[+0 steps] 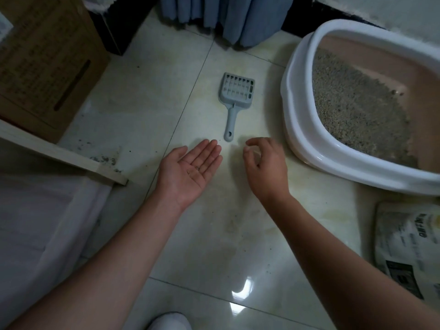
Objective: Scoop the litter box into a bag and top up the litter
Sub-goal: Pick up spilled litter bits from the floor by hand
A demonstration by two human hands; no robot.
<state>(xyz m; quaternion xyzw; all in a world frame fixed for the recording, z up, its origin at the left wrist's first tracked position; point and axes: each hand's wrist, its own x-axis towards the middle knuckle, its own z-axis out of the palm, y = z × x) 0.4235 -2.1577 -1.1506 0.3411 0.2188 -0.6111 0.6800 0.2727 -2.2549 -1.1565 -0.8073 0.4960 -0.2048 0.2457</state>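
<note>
A grey slotted litter scoop (pixel 234 98) lies flat on the tiled floor, handle toward me. To its right stands the litter box (pixel 297 110), white rim, pinkish inside, holding grey-brown litter (pixel 352 108). My left hand (pixel 190 170) is held palm up below the scoop, fingers straight, with a few litter grains on the palm. My right hand (pixel 264 165) hovers beside it, thumb and fingers curled close together as if pinching something tiny; I cannot see what. A printed litter bag (pixel 409 248) lies at the lower right.
A cardboard box (pixel 47 60) stands at the far left, a pale wooden frame edge (pixel 64 156) below it with spilled grains around it. White translucent plastic (pixel 42 222) lies lower left. Blue fabric (pixel 226 17) hangs at the top. A white shoe tip (pixel 169 321) shows at the bottom.
</note>
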